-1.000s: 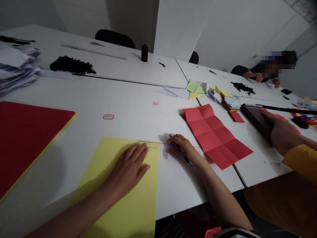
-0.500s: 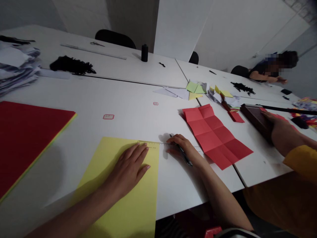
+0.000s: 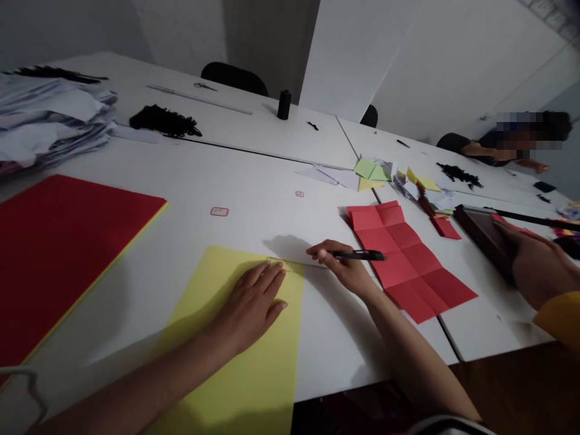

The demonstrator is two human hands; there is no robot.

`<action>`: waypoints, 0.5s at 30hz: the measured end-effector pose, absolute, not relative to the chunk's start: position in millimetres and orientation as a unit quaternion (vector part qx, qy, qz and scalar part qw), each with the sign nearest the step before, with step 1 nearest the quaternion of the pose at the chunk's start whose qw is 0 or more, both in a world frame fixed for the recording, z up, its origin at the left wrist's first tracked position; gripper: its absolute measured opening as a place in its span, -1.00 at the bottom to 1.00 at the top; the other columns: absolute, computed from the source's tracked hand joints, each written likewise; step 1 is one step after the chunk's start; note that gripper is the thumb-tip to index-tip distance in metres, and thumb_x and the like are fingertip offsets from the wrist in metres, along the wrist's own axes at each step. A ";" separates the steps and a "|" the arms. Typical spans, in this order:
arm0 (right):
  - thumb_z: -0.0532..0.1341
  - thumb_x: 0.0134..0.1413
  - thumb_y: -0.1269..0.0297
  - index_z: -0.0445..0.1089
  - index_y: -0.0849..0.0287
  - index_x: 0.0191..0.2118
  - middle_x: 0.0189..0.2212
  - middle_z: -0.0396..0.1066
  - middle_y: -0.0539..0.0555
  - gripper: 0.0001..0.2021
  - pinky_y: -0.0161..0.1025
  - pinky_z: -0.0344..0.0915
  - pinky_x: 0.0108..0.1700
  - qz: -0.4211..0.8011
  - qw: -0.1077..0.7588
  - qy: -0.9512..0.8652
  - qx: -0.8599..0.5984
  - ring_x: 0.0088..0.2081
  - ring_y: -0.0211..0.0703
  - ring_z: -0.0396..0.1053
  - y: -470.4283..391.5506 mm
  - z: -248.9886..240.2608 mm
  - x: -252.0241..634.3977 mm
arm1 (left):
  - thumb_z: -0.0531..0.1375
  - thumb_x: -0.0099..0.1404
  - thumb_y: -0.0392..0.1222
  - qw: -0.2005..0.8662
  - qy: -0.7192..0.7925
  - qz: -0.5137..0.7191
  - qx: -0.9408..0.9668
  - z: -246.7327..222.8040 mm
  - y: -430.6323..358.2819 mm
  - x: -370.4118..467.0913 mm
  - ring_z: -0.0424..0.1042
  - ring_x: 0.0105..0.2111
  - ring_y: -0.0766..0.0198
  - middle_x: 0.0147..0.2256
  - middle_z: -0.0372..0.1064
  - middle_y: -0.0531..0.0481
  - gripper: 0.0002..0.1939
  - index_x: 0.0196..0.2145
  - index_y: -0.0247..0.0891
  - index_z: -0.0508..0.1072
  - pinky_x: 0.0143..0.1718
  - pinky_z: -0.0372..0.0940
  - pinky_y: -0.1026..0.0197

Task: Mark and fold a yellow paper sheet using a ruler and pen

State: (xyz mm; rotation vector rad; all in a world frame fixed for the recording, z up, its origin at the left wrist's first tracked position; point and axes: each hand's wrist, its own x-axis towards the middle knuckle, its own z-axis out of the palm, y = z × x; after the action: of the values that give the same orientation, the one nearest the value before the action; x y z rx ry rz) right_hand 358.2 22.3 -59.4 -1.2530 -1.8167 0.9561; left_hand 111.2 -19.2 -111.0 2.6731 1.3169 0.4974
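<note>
A yellow sheet of paper (image 3: pixel 254 362) lies flat on the white table in front of me. A clear ruler (image 3: pixel 296 264) crosses its far edge and runs on to the right over the table. My left hand (image 3: pixel 256 302) rests flat on the sheet, fingers stretched out, the fingertips on the ruler's left end. Just above the ruler, my right hand (image 3: pixel 347 269) is closed around a black pen (image 3: pixel 362 255), which slants with its back end toward the right. Beyond that hand lies a creased red sheet (image 3: pixel 408 248), partly covered near my wrist.
Red and yellow paper (image 3: pixel 90 241) is stacked at left, below crumpled white papers (image 3: pixel 54 115). Folded paper pieces (image 3: pixel 371 170) lie past the red sheet. At right, a co-worker's hand (image 3: pixel 539 266) touches a dark box-like object (image 3: pixel 487 238). Another person (image 3: pixel 512 145) sits farther back.
My right hand has lifted from the ruler and turned the pen from pointing back toward me to lying nearly level. My left hand stays on the ruler. The view has shifted slightly left.
</note>
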 end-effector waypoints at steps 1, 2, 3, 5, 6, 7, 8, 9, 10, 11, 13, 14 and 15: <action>0.15 0.20 0.05 0.48 0.11 -0.20 -0.31 0.46 0.09 -0.72 -0.21 0.33 -0.24 0.381 0.361 -0.708 -0.473 -0.27 -0.16 0.40 26.7 -57.3 348.7 | 0.00 0.40 -0.01 0.061 0.437 0.163 0.883 -110.2 -19.4 111.6 0.10 0.22 0.01 0.22 0.18 -0.08 -0.50 0.21 -0.26 0.22 0.18 0.10 -0.06; 0.16 0.19 0.04 0.48 0.13 -0.24 -0.33 0.46 0.09 -0.72 -0.21 0.32 -0.25 0.390 0.360 -0.709 -0.465 -0.29 -0.16 0.40 32.2 -57.1 338.4 | 0.00 0.39 -0.01 0.063 0.438 0.163 0.882 -109.3 -19.6 112.0 0.09 0.22 0.01 0.22 0.18 -0.09 -0.50 0.20 -0.26 0.22 0.18 0.10 -0.06; 0.18 0.16 0.04 0.47 0.14 -0.28 -0.36 0.45 0.08 -0.73 -0.23 0.32 -0.29 0.401 0.364 -0.704 -0.459 -0.32 -0.18 0.38 38.7 -58.7 327.8 | 0.00 0.39 -0.02 0.067 0.440 0.163 0.881 -108.6 -19.9 112.2 0.09 0.23 0.01 0.21 0.19 -0.10 -0.51 0.20 -0.26 0.22 0.18 0.10 -0.07; 0.20 0.13 0.05 0.42 0.15 -0.29 -0.43 0.41 0.02 -0.75 -0.27 0.28 -0.36 0.440 0.354 -0.693 -0.449 -0.41 -0.24 0.33 53.1 -66.0 307.8 | 0.00 0.39 -0.02 0.073 0.440 0.168 0.879 -107.3 -20.5 112.6 0.09 0.23 0.00 0.20 0.20 -0.12 -0.52 0.20 -0.25 0.23 0.17 0.11 -0.08; 0.22 0.10 0.06 0.39 0.16 -0.31 -0.47 0.39 0.00 -0.75 -0.28 0.26 -0.39 0.457 0.357 -0.683 -0.445 -0.45 -0.26 0.31 60.0 -70.7 299.1 | 0.00 0.39 -0.03 0.076 0.440 0.171 0.878 -106.8 -20.8 112.7 0.09 0.22 -0.01 0.20 0.20 -0.13 -0.52 0.19 -0.26 0.23 0.17 0.11 -0.08; 0.23 0.07 0.06 0.37 0.16 -0.33 -0.50 0.37 -0.03 -0.75 -0.30 0.24 -0.41 0.470 0.359 -0.675 -0.441 -0.47 -0.27 0.29 65.9 -75.3 291.7 | 0.00 0.39 -0.03 0.078 0.438 0.174 0.878 -106.5 -21.2 112.8 0.09 0.22 -0.01 0.20 0.20 -0.13 -0.52 0.19 -0.26 0.23 0.17 0.11 -0.08; 0.25 0.04 0.06 0.34 0.16 -0.35 -0.52 0.34 -0.05 -0.75 -0.31 0.22 -0.42 0.479 0.362 -0.668 -0.439 -0.48 -0.28 0.27 70.4 -79.4 285.7 | 0.01 0.39 -0.03 0.080 0.437 0.177 0.878 -106.2 -21.6 113.0 0.09 0.22 -0.01 0.20 0.20 -0.13 -0.52 0.19 -0.26 0.23 0.17 0.11 -0.09; 0.27 0.02 0.07 0.33 0.16 -0.37 -0.54 0.32 -0.06 -0.74 -0.31 0.20 -0.44 0.483 0.365 -0.664 -0.438 -0.49 -0.28 0.26 73.4 -82.9 281.2 | 0.01 0.39 -0.02 0.081 0.437 0.180 0.877 -106.0 -21.9 113.2 0.09 0.22 -0.01 0.19 0.20 -0.13 -0.52 0.19 -0.27 0.23 0.18 0.11 -0.09; 0.29 -0.01 0.07 0.32 0.16 -0.38 -0.56 0.30 -0.08 -0.74 -0.32 0.18 -0.45 0.483 0.366 -0.663 -0.440 -0.50 -0.29 0.24 74.8 -85.5 278.1 | 0.01 0.39 -0.02 0.082 0.438 0.181 0.877 -105.9 -22.1 113.5 0.09 0.22 -0.02 0.19 0.21 -0.13 -0.52 0.19 -0.27 0.23 0.18 0.11 -0.09; 0.30 -0.02 0.08 0.31 0.16 -0.40 -0.57 0.28 -0.09 -0.74 -0.33 0.16 -0.46 0.481 0.365 -0.663 -0.443 -0.51 -0.30 0.22 74.9 -87.3 276.3 | 0.02 0.39 -0.03 0.083 0.440 0.181 0.876 -105.9 -22.2 113.8 0.10 0.22 -0.02 0.19 0.21 -0.14 -0.52 0.18 -0.27 0.24 0.18 0.11 -0.09; 0.29 -0.03 0.11 0.29 0.15 -0.43 -0.59 0.25 -0.10 -0.75 -0.33 0.12 -0.47 0.472 0.362 -0.665 -0.451 -0.53 -0.31 0.18 72.6 -89.3 275.3 | 0.02 0.38 -0.03 0.081 0.443 0.175 0.875 -105.9 -22.2 114.5 0.11 0.21 -0.04 0.18 0.22 -0.14 -0.52 0.18 -0.28 0.24 0.17 0.12 -0.11; 0.28 -0.02 0.12 0.27 0.15 -0.45 -0.59 0.24 -0.10 -0.76 -0.33 0.11 -0.48 0.470 0.362 -0.665 -0.454 -0.53 -0.31 0.17 71.0 -89.8 275.7 | 0.03 0.38 -0.03 0.080 0.445 0.169 0.876 -105.9 -22.2 114.8 0.11 0.21 -0.05 0.18 0.22 -0.14 -0.52 0.17 -0.29 0.25 0.17 0.12 -0.11; 0.27 -0.01 0.13 0.26 0.14 -0.46 -0.60 0.23 -0.11 -0.77 -0.33 0.11 -0.48 0.469 0.363 -0.664 -0.456 -0.54 -0.32 0.16 69.6 -90.2 276.2 | 0.03 0.38 -0.04 0.080 0.445 0.164 0.877 -105.9 -22.0 115.1 0.11 0.20 -0.05 0.18 0.22 -0.15 -0.52 0.17 -0.30 0.25 0.17 0.12 -0.11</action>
State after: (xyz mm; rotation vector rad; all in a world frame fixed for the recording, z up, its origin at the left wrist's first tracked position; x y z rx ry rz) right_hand 276.2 69.6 -90.2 -1.1727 -1.7091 1.2068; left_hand 115.1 -22.0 -105.9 2.6232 1.3318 0.4895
